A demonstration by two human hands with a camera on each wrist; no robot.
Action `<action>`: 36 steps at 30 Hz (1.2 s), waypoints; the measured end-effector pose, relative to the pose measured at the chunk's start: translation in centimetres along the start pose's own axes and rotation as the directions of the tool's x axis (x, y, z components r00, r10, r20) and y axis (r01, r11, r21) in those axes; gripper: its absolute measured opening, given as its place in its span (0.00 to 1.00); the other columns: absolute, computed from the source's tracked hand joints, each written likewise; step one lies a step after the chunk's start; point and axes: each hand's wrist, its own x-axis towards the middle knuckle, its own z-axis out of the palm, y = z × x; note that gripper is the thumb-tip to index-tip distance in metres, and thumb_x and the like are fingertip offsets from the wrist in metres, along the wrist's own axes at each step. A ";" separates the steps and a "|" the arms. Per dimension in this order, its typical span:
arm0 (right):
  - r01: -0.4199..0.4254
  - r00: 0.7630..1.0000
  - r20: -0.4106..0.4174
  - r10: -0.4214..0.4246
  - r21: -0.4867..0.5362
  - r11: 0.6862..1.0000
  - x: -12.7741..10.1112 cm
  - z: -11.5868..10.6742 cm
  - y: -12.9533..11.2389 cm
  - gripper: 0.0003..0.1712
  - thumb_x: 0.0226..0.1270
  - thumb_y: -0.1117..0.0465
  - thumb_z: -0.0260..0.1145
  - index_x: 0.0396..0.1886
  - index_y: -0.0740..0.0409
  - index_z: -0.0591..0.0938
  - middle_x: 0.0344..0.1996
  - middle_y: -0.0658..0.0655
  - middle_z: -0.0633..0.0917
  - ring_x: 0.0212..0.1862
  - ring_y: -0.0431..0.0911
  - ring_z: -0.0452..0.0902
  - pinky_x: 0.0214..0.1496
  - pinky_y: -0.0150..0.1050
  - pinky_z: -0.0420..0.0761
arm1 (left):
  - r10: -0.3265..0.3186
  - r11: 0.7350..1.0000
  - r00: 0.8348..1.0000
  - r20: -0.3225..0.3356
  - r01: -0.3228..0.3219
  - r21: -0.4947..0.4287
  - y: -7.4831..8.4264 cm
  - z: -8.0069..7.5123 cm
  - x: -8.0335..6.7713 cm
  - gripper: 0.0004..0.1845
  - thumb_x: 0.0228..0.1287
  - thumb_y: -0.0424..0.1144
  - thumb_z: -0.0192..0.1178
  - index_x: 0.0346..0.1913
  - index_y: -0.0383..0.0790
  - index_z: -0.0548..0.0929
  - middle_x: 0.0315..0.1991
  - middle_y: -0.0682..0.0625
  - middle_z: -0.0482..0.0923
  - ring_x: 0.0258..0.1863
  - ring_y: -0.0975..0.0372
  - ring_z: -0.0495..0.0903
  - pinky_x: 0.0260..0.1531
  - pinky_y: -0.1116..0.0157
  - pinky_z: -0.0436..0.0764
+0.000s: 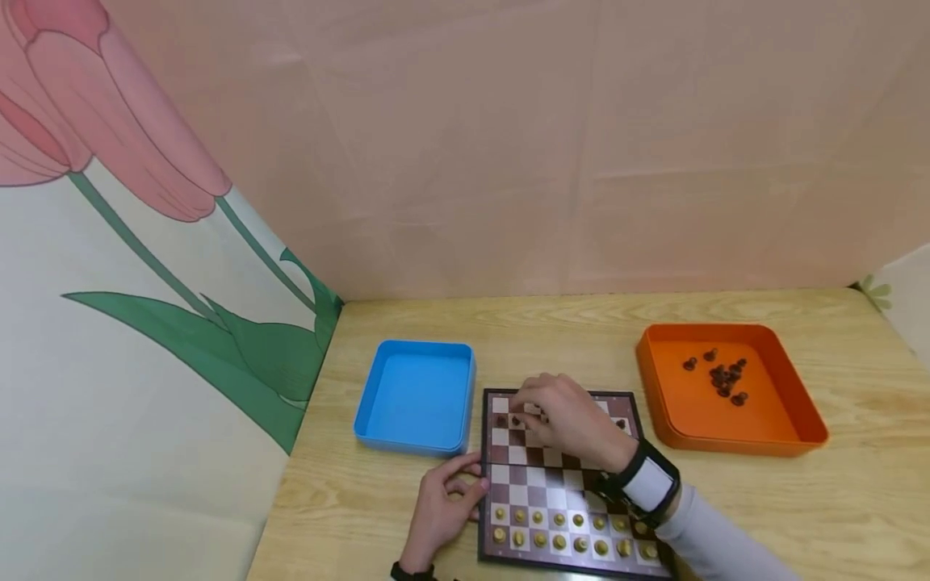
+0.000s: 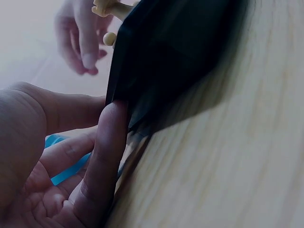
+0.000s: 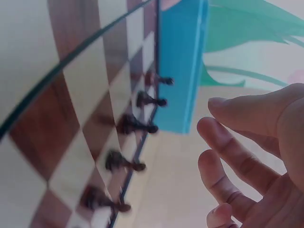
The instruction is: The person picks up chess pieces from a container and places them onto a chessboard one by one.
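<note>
Your right hand (image 1: 563, 420) hovers over the far rows of the chessboard (image 1: 563, 484) at lower centre, fingers loose and apart above the dark pieces (image 3: 142, 126), holding nothing; your left hand (image 1: 443, 504) rests against the board's left edge, fingers relaxed; blue tray (image 1: 417, 395) sits left, orange tray (image 1: 730, 387) right on the desk (image 1: 799, 500).

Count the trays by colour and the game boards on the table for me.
Blue tray: 1
Orange tray: 1
Chessboard: 1
Total: 3
</note>
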 end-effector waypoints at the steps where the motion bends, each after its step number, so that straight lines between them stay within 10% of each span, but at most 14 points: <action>1: -0.015 1.000 -0.008 0.015 -0.009 1.000 -0.3 -0.3 0.0 0.10 0.68 0.63 0.78 0.45 0.46 0.93 0.39 0.43 0.90 0.37 0.36 0.81 0.41 0.34 0.86 | -0.002 1.000 1.000 -0.001 0.002 -0.003 0.0 0.0 0.0 0.25 0.69 0.35 0.72 0.67 0.37 0.84 0.50 0.42 0.86 0.29 0.63 0.86 0.24 0.63 0.93; 36: -0.288 0.943 -0.242 0.230 -0.241 0.927 -11.4 -9.5 9.8 0.16 0.57 0.65 0.83 0.45 0.60 0.91 0.40 0.60 0.91 0.36 0.51 0.84 0.32 0.45 0.88 | -0.015 1.000 0.999 -0.038 0.016 0.011 0.0 -0.7 -0.9 0.25 0.68 0.34 0.73 0.67 0.37 0.84 0.52 0.41 0.85 0.26 0.64 0.85 0.23 0.63 0.92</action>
